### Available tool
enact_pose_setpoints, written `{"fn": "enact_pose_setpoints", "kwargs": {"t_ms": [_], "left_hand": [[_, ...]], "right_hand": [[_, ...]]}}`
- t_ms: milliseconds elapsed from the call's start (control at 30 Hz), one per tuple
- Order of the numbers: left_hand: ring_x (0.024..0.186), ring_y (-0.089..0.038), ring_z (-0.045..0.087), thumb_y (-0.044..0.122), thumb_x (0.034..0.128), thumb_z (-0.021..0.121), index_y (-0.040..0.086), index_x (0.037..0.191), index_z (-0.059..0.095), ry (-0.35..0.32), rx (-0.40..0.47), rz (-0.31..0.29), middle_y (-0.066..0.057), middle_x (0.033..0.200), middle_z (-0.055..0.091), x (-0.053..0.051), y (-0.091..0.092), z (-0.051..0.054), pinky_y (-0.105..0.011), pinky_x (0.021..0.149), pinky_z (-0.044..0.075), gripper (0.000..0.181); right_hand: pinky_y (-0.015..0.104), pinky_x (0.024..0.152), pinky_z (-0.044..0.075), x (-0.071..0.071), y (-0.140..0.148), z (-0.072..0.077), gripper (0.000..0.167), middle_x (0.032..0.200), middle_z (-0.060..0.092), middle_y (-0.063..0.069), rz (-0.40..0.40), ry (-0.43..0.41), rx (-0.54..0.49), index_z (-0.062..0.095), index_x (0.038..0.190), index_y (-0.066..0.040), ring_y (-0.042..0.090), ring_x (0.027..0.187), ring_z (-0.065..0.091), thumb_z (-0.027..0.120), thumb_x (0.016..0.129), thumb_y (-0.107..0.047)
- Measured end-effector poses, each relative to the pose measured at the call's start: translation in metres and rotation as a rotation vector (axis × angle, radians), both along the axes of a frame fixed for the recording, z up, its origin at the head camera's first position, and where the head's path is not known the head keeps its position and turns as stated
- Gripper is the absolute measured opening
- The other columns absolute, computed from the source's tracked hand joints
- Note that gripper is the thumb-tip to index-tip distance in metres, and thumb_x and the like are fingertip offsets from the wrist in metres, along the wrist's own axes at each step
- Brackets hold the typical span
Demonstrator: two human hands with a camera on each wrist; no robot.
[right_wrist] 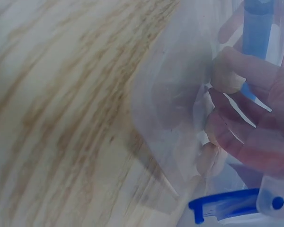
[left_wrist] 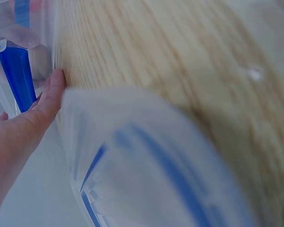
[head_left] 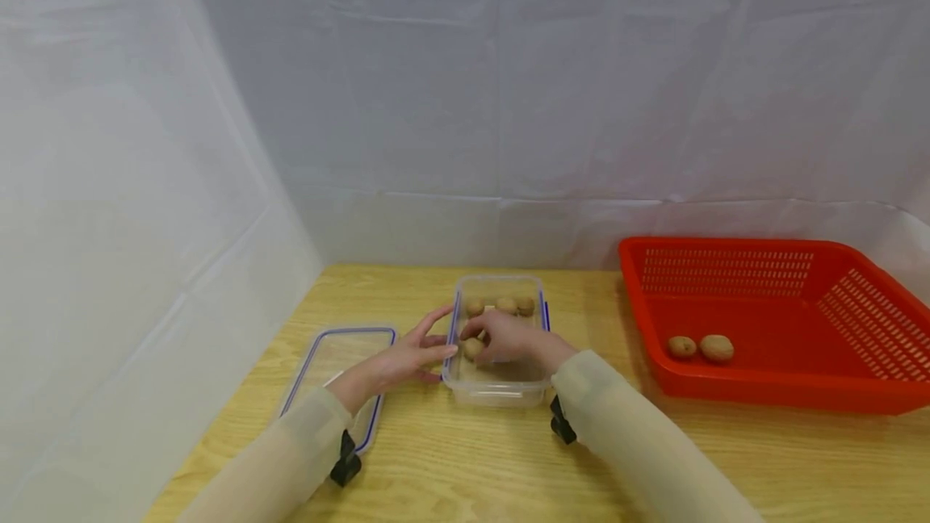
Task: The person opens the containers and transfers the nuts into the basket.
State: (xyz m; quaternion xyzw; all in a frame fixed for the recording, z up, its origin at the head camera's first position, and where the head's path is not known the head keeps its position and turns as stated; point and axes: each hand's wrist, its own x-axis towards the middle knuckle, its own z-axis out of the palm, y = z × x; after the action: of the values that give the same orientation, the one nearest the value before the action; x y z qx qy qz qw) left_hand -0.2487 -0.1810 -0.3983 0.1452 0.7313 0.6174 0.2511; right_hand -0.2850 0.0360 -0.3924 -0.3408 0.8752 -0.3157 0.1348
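Note:
A clear container (head_left: 501, 388) with blue side clips stands on the table with several walnuts inside. My left hand (head_left: 395, 361) has its fingers spread against the container's left side; in the left wrist view, the hand (left_wrist: 26, 127) touches the wall near a blue clip (left_wrist: 19, 75). Reaching in over the right rim, my right hand (head_left: 512, 337) has its fingers curled at a walnut (head_left: 473, 348). Through the clear wall, the right wrist view shows the right hand (right_wrist: 260, 109) with thumb and fingers around a walnut (right_wrist: 225, 78). Other walnuts (head_left: 506, 306) lie at the container's far end.
A clear lid (head_left: 337, 345) with a blue seal lies on the table left of the container, partly under the left forearm. At the right stands a red basket (head_left: 770, 388) with two walnuts (head_left: 717, 349) near its front left corner. White sheeting hangs behind and at the left.

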Motion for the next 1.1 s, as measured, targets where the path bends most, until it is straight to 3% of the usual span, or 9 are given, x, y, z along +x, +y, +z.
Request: {"fn": "enact_pose_setpoints", "kwargs": {"t_ms": [333,433,633,867,1100], "left_hand": [[0.13,-0.046,0.039,0.018,0.1001,0.056,0.024,0.157,0.009,0.002,0.005,-0.004,-0.033,0.15,0.025,0.001,0.0,0.001,-0.053,0.09,0.048,0.075],[0.129,-0.046,0.04,0.018,0.1,0.057,0.024,0.157,0.009,0.001,0.002,-0.001,-0.033,0.15,0.024,0.002,0.0,0.001,-0.052,0.089,0.048,0.074],[0.127,-0.047,0.042,0.018,0.0996,0.057,0.024,0.157,0.008,0.004,0.009,0.0,-0.035,0.149,0.023,0.003,0.0,0.002,-0.053,0.09,0.048,0.075],[0.124,-0.046,0.046,0.02,0.0989,0.059,0.021,0.157,0.007,0.012,0.02,-0.014,-0.036,0.148,0.024,0.0,0.0,0.001,-0.05,0.087,0.049,0.078],[0.125,-0.046,0.045,0.017,0.0994,0.057,0.024,0.157,0.009,-0.007,0.026,0.001,-0.033,0.149,0.026,-0.001,0.002,0.0,-0.049,0.088,0.049,0.076]], "right_hand": [[0.033,0.085,0.046,0.004,0.002,0.003,0.036,0.109,0.063,0.001,-0.02,-0.036,-0.02,0.065,0.117,-0.007,0.015,0.094,0.055,0.074,0.083,0.0],[0.033,0.083,0.047,0.007,0.005,0.007,0.039,0.107,0.063,0.0,-0.055,-0.051,-0.013,0.064,0.121,-0.008,0.016,0.092,0.055,0.073,0.084,-0.003],[0.033,0.08,0.048,0.009,0.013,0.019,0.039,0.112,0.063,0.004,-0.101,0.009,-0.001,0.064,0.121,-0.008,0.016,0.091,0.056,0.074,0.084,-0.008],[0.034,0.081,0.052,0.009,0.032,0.022,0.039,0.117,0.062,0.012,-0.048,0.06,-0.153,0.063,0.119,-0.001,0.027,0.098,0.061,0.075,0.082,-0.002],[0.033,0.078,0.052,0.018,0.05,0.034,0.039,0.117,0.062,0.016,-0.055,0.106,-0.278,0.063,0.118,0.001,0.021,0.088,0.064,0.077,0.082,-0.002]]}}
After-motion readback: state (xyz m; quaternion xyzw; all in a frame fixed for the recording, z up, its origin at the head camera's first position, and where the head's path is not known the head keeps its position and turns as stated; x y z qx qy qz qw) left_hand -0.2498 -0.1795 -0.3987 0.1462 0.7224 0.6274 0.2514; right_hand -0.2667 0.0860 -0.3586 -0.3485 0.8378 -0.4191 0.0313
